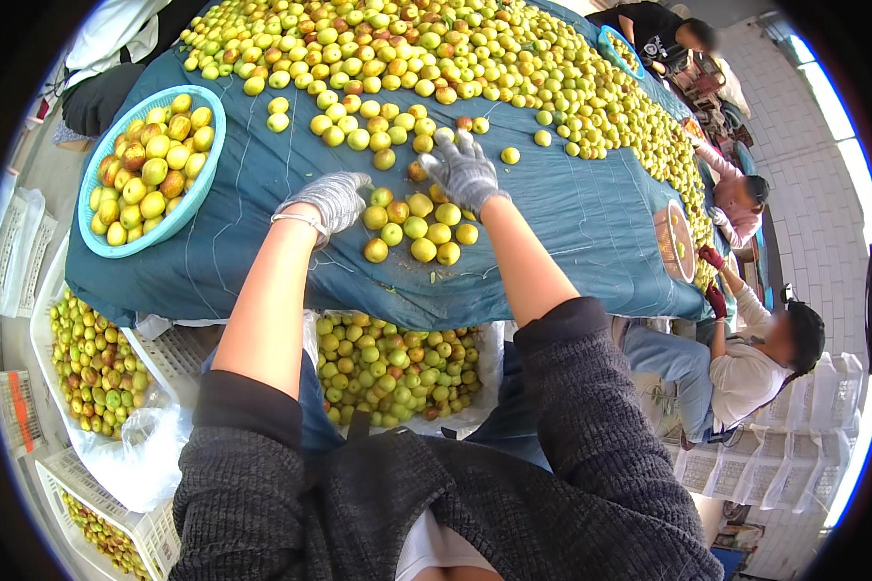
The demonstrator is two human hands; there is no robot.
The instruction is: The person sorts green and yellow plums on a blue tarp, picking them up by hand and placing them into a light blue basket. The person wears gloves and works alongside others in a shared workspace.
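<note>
Small green-yellow fruits with reddish-brown patches, apparently jujubes, lie on a table covered in blue-green cloth (261, 283). A loose group of jujubes (423, 250) sits between my gloved hands. My left hand (332, 200), in a grey knit glove, rests at the group's left edge with its fingers close together; whether it holds a fruit is hidden. My right hand (465, 171), in a matching glove, spreads its fingers over the upper right of the group, beside a brownish jujube (416, 171). Beyond both hands spreads a large heap of jujubes (407, 51).
A blue plastic basket (216, 156) full of jujubes stands at the left; a pink basket (661, 240) is at the right. Below the table edge sits a lined crate of jujubes (400, 370), with more crates (145, 363) at lower left. Several people sit along the right side.
</note>
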